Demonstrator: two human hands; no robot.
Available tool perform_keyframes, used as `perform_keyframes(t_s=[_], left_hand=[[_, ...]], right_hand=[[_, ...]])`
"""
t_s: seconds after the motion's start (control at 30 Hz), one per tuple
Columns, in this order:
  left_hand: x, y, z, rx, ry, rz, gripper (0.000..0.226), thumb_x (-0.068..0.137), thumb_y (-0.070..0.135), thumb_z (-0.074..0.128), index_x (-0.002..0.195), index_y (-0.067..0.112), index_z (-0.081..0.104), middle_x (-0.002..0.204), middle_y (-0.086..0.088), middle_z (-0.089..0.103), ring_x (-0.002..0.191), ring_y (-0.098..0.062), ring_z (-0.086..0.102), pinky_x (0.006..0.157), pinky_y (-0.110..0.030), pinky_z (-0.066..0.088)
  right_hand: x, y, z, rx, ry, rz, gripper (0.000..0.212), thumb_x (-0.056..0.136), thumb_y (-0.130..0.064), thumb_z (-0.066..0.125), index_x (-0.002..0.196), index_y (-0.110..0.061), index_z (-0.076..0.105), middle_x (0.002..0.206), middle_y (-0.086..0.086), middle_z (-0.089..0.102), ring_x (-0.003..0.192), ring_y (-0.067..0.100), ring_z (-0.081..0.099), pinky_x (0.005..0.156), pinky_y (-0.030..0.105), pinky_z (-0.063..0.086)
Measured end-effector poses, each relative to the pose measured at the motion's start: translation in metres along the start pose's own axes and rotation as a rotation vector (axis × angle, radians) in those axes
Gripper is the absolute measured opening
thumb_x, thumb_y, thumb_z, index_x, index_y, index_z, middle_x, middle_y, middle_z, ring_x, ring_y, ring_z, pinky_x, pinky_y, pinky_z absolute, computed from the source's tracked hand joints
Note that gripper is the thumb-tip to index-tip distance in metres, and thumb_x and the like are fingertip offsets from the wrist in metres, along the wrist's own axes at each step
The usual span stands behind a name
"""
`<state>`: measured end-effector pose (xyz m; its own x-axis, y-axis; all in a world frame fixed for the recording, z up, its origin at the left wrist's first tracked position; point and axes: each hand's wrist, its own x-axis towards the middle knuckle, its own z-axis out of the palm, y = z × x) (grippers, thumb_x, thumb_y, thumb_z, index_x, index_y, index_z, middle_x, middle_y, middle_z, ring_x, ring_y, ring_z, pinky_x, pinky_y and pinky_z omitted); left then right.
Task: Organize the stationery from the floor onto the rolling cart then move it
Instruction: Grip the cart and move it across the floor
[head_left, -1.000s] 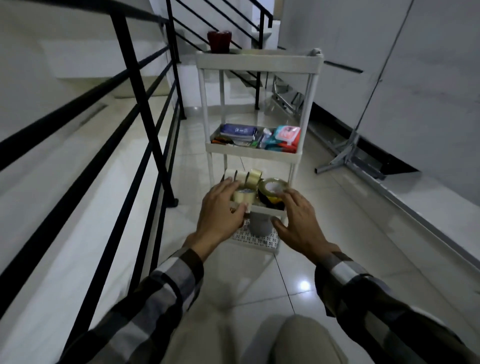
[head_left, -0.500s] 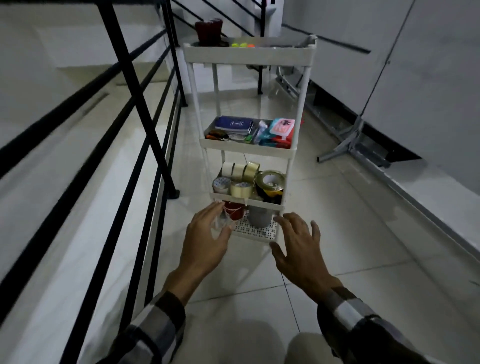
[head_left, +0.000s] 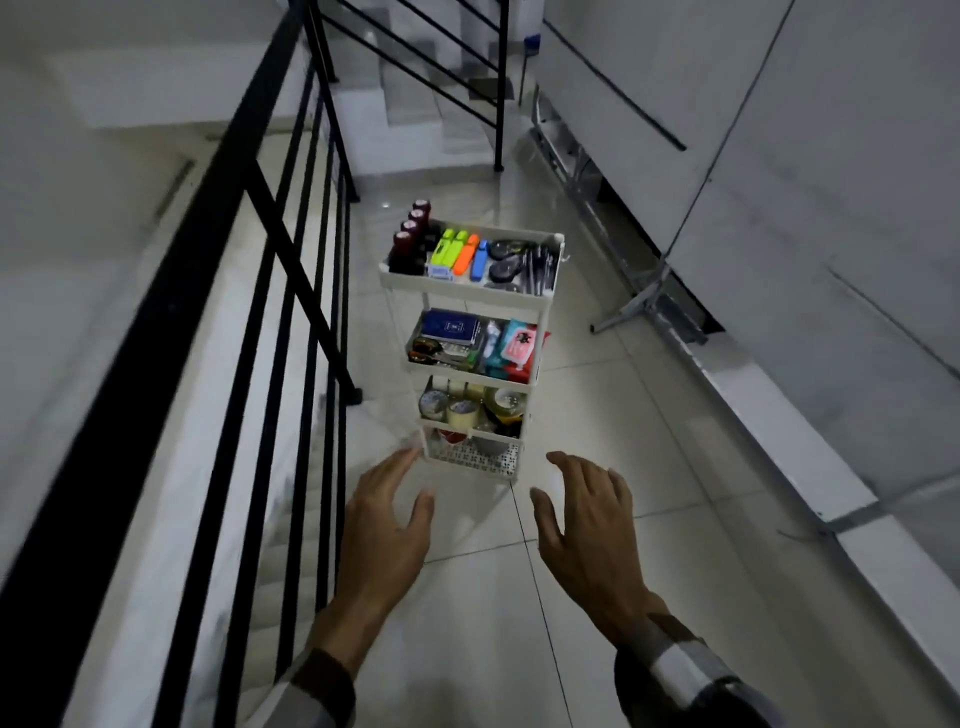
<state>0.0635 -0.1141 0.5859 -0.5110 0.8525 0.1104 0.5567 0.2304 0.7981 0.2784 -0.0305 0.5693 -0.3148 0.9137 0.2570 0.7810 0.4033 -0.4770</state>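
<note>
A white rolling cart (head_left: 546, 306) with several tiers stands on the tiled floor ahead of me. Its top tray holds dark red bottles (head_left: 410, 236), coloured highlighters (head_left: 460, 253) and dark pens. The second tier carries a blue booklet (head_left: 449, 327) and a pink packet (head_left: 518, 345). Tape rolls (head_left: 460, 413) fill the third tier. My left hand (head_left: 387, 525) and my right hand (head_left: 584, 517) hover spread and empty just short of the cart's lowest shelf, touching nothing.
A black metal railing (head_left: 291, 270) runs along the left, close beside the cart. White stairs (head_left: 415, 104) rise at the far end. A metal frame stand (head_left: 644, 306) juts out from the white wall on the right. Bare tiles lie right of the cart.
Both hands let go of the tape shelf and drew back. The view rose, so the cart's top tray now shows from above and the cart sits farther from me.
</note>
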Motion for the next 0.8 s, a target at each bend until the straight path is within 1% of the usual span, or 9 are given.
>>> perform_keyframes(t_s=[0.07,0.17,0.23,0.33,0.47,0.53,0.63,0.7,0.8], left_hand=[[-0.013,0.03,-0.019,-0.013,0.004,-0.09,0.048,0.099,0.02,0.068,0.146,0.024,0.06,0.147,0.004,0.059,0.138,-0.011,0.052,0.118,-0.04,0.043],[-0.031,0.073,-0.035,-0.02,-0.021,-0.144,0.048,0.1,0.021,0.068,0.146,0.025,0.059,0.148,0.005,0.058,0.138,-0.009,0.051,0.118,-0.034,0.041],[-0.036,0.101,-0.043,-0.021,-0.053,-0.142,0.049,0.1,0.021,0.067,0.148,0.024,0.058,0.149,0.006,0.057,0.137,-0.006,0.049,0.117,-0.029,0.038],[-0.03,0.136,-0.05,-0.022,-0.077,-0.108,0.052,0.1,0.022,0.067,0.15,0.024,0.055,0.15,0.005,0.055,0.138,-0.004,0.047,0.116,-0.025,0.036],[-0.008,0.171,-0.06,-0.021,-0.058,-0.079,0.053,0.101,0.025,0.066,0.152,0.026,0.052,0.152,0.006,0.054,0.141,-0.007,0.046,0.114,-0.024,0.035],[0.004,0.18,-0.064,-0.054,-0.03,-0.094,0.055,0.101,0.027,0.066,0.154,0.027,0.049,0.153,0.006,0.053,0.141,-0.009,0.046,0.113,-0.026,0.036],[0.026,0.185,-0.068,-0.116,0.001,-0.112,0.056,0.102,0.033,0.064,0.155,0.029,0.045,0.152,0.006,0.054,0.14,-0.01,0.049,0.111,-0.03,0.041],[0.044,0.183,-0.071,-0.161,0.034,-0.143,0.054,0.104,0.034,0.062,0.155,0.027,0.046,0.151,0.005,0.056,0.138,-0.01,0.051,0.107,-0.028,0.042],[0.084,0.171,-0.075,-0.249,0.097,-0.185,0.05,0.106,0.04,0.055,0.153,0.023,0.048,0.149,0.001,0.058,0.133,-0.01,0.055,0.108,-0.033,0.047]], right_hand=[[0.0,-0.013,-0.035,0.005,-0.015,0.028,0.042,0.101,-0.043,0.051,0.135,-0.019,0.058,0.128,-0.001,0.068,0.121,0.02,0.063,0.116,0.053,0.039],[0.003,-0.029,-0.078,0.004,-0.02,0.06,0.043,0.1,-0.042,0.053,0.135,-0.018,0.059,0.126,0.0,0.07,0.12,0.022,0.064,0.114,0.053,0.041],[0.008,-0.036,-0.105,0.003,-0.02,0.075,0.044,0.1,-0.044,0.053,0.135,-0.018,0.06,0.126,0.001,0.07,0.119,0.023,0.064,0.113,0.054,0.043],[0.021,-0.042,-0.138,0.02,-0.015,0.096,0.046,0.101,-0.047,0.049,0.135,-0.019,0.058,0.128,0.001,0.069,0.121,0.023,0.063,0.112,0.053,0.043],[0.044,-0.05,-0.172,0.08,-0.009,0.124,0.056,0.101,-0.055,0.039,0.14,-0.018,0.054,0.136,0.004,0.065,0.124,0.024,0.062,0.111,0.049,0.046],[0.056,-0.053,-0.183,0.107,-0.001,0.129,0.06,0.1,-0.057,0.038,0.142,-0.017,0.052,0.139,0.006,0.063,0.124,0.024,0.062,0.108,0.047,0.05],[0.075,-0.053,-0.184,0.108,0.0,0.135,0.058,0.1,-0.053,0.042,0.144,-0.015,0.051,0.141,0.008,0.062,0.123,0.026,0.063,0.104,0.044,0.051],[0.09,-0.053,-0.178,0.11,-0.008,0.15,0.058,0.101,-0.053,0.043,0.145,-0.015,0.05,0.142,0.009,0.061,0.124,0.026,0.063,0.104,0.045,0.052],[0.121,-0.056,-0.16,0.124,0.006,0.159,0.055,0.103,-0.05,0.046,0.145,-0.014,0.049,0.143,0.01,0.06,0.123,0.027,0.063,0.103,0.048,0.054]])
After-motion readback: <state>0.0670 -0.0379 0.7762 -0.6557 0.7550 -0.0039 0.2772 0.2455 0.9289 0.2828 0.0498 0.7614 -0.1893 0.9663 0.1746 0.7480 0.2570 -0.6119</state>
